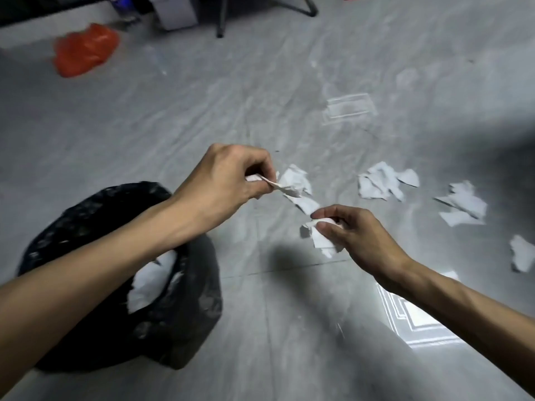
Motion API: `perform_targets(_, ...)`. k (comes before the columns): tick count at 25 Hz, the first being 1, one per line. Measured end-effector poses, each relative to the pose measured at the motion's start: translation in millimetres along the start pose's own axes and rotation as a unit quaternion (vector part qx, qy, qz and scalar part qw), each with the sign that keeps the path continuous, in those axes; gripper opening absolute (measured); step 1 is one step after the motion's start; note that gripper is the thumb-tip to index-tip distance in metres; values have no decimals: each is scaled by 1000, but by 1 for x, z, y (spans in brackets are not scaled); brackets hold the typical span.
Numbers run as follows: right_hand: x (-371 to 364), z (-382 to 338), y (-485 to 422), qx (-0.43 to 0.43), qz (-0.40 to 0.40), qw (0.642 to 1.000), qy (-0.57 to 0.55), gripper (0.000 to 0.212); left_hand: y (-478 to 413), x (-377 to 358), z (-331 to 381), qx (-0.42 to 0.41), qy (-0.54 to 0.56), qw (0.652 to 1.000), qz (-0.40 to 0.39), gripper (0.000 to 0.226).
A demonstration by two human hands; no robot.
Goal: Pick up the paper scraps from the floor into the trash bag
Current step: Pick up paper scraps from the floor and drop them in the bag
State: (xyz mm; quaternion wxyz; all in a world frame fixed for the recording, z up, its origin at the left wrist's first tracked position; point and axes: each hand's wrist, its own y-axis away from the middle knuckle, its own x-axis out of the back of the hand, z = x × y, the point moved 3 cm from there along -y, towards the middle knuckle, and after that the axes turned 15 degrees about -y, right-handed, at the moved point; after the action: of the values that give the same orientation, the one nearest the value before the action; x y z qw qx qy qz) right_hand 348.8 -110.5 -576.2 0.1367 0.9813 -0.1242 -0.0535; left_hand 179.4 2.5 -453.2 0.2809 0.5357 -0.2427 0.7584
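Note:
A black trash bag (pixel 179 322) stands open on the grey floor at lower left, with white paper (pixel 152 282) showing inside under my left forearm. My left hand (pixel 228 175) is above the floor right of the bag, its fingers pinched on a white paper scrap (pixel 292 183). My right hand (pixel 356 235) is lower and to the right, closed on another white scrap (pixel 320 238). Loose scraps lie on the floor further right: one pile (pixel 382 182), a second pile (pixel 463 205), and a single piece (pixel 522 256) near the right edge.
An orange plastic bag (pixel 85 49) lies at the far left by a wall base. A black chair leg (pixel 221 15) and a white box (pixel 176 10) stand at the back. A light reflection (pixel 350 107) shines on the glossy floor.

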Motion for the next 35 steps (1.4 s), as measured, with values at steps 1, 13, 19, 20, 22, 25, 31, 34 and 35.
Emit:
perform_targets(1,-23,-11,-5,9,-25,1000,-2,14,15,14,-18,34,-1,999,10,10)
perform_targets(13,-224,-75,-27,241,-182,940,160,22,147,25,-151,309,-116,937,-113,31)
perform_targets(19,-221,-82,-33,199,-220,945,138,37,119,49,-129,303,-98,946,54,28)
perform_targets(20,-208,-83,-36,202,-192,954,109,30,110,45,-120,290,-93,951,54,28)
perform_targets(22,-172,-77,-45,214,-118,966,87,22,85,35,-98,247,-68,965,53,25)
perform_targets(25,-97,-48,-63,184,-16,973,139,21,36,11,-57,152,-36,987,33,24)
perform_targets(31,84,28,-118,39,114,906,407,38,-47,-85,-11,70,-39,988,-129,31)
perform_targets(34,142,41,-137,16,177,862,475,52,-76,-138,-18,80,-72,973,-204,37)
perform_targets(35,154,46,-142,10,177,856,485,52,-85,-152,-21,88,-78,970,-214,38)
